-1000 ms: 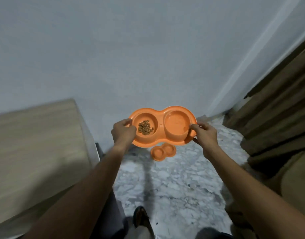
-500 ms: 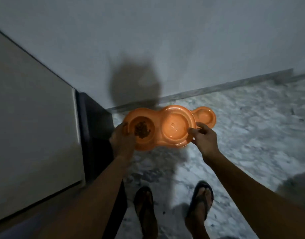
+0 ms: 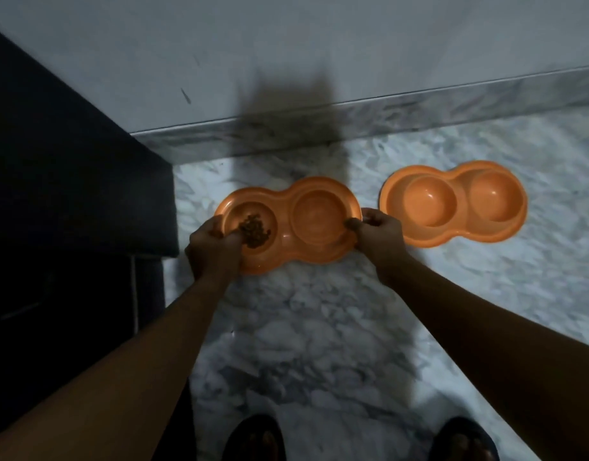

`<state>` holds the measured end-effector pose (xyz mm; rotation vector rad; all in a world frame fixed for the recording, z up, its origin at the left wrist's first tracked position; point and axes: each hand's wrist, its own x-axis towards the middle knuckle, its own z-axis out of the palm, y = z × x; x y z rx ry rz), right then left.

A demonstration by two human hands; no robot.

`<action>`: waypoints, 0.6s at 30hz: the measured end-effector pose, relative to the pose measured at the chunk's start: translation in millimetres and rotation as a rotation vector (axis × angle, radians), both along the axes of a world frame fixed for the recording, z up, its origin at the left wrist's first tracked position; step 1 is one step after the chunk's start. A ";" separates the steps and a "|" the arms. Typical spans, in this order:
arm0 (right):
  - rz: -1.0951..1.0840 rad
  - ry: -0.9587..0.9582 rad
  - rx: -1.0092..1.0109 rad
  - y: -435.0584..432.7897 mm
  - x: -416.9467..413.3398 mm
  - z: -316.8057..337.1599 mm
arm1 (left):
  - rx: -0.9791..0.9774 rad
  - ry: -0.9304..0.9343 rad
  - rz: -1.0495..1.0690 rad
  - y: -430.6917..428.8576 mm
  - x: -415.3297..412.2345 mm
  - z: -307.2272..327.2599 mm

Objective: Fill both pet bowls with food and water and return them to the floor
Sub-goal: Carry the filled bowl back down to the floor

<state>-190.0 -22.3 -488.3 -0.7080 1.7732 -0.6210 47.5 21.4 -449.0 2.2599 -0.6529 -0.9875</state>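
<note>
Now the bowl with kibble had come down from chest height to the floor, just left of the second bowl, both hands' fingers still clamped on its ends, one return nearly done.

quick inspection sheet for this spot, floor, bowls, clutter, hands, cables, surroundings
surface: marble floor, grey-white veined, dimly lit
job's things: held double bowl, orange, kibble in its left cup, right cup shows no food; water cannot be told; whether it rests on the floor yet cannot be told. second double bowl on the floor to its right, apart from it, both cups without food
clutter: nothing seen
grippers: left hand grips the held bowl's left end; right hand grips its right end
cables: nothing seen
surroundings: wall with marble skirting behind; dark furniture at left; sandalled feet below
</note>
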 end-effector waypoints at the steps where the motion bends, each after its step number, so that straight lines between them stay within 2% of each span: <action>1: 0.002 0.010 0.006 -0.2 0.1 -3.8 | 0.020 0.010 -0.009 -1.0 -0.4 -3.2; 5: 0.048 0.064 0.010 0.8 1.7 -7.9 | 0.122 0.038 -0.066 -7.2 -1.0 -9.7; 7: 0.115 0.092 0.004 2.2 -0.1 -6.4 | 0.140 -0.030 -0.128 -10.9 -5.5 -7.3; 11: 0.184 0.124 -0.006 3.6 -6.7 8.3 | 0.019 -0.193 -0.170 -17.7 -38.5 4.4; 13: 0.132 0.158 -0.086 1.4 -22.2 17.8 | -0.077 -0.213 -0.247 -23.4 -68.5 4.0; 18: -0.160 0.363 -0.167 -9.2 -94.6 29.6 | -0.111 -0.262 -0.480 -44.1 -166.3 2.6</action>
